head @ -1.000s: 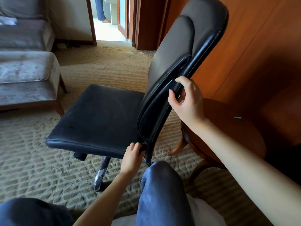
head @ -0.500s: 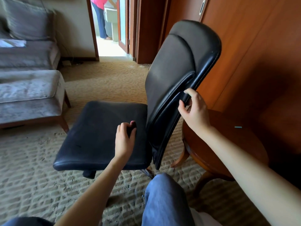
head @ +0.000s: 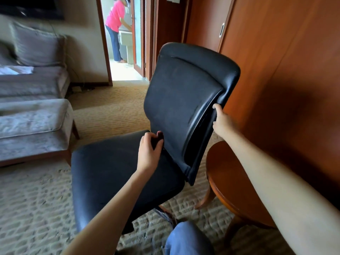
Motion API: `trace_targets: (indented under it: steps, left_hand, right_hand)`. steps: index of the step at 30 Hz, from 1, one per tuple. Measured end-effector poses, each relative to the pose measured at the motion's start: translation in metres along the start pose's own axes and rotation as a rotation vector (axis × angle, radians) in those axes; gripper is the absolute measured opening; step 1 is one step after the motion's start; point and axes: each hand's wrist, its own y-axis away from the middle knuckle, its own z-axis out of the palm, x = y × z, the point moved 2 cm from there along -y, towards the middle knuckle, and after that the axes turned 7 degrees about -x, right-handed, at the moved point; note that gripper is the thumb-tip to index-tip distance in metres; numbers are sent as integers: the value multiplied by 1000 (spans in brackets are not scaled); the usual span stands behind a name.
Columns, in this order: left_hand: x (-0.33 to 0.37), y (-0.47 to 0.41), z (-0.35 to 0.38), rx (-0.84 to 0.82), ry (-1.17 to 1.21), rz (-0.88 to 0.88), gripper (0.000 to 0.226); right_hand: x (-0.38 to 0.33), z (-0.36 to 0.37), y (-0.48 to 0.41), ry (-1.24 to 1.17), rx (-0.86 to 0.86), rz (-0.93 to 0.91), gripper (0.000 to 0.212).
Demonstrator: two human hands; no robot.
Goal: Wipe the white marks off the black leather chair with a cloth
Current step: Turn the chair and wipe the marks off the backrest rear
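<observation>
The black leather chair (head: 110, 172) stands on the carpet in front of me, its backrest (head: 180, 92) turned partly toward me and leaning right. My left hand (head: 150, 153) lies on the rear of the seat, fingers curled into the crease at the bottom of the backrest. The right side edge of the backrest is gripped by my right hand (head: 222, 122), with the fingers wrapped behind it. No cloth is in view. I cannot make out white marks on the leather.
A round wooden table (head: 239, 190) stands close to the chair's right, before a wooden panelled wall (head: 276, 70). A grey upholstered bench (head: 31, 126) and sofa are at left. A person in a pink top (head: 115, 24) stands beyond the doorway. My knee (head: 187, 238) is at the bottom.
The chair has swivelled so its backrest faces me more. My left hand went from under the seat's rear edge up onto the seat by the backrest. My right hand kept its grip.
</observation>
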Motion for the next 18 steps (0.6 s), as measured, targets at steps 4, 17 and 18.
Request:
trace_targets:
  steps: [4,17,18]
  left_hand:
    - [2,-16,-15,21,24,-31,14]
    - [-25,5,-51,-42,76,-166,5]
    - [-28,9,-51,-76,86,-183,5]
  right_hand:
    - [-27,2,-17,107,-196,22,73]
    - [-148,118,126,-823,-628,-228,15]
    - [-147,122,131,-867,-610,-185,13]
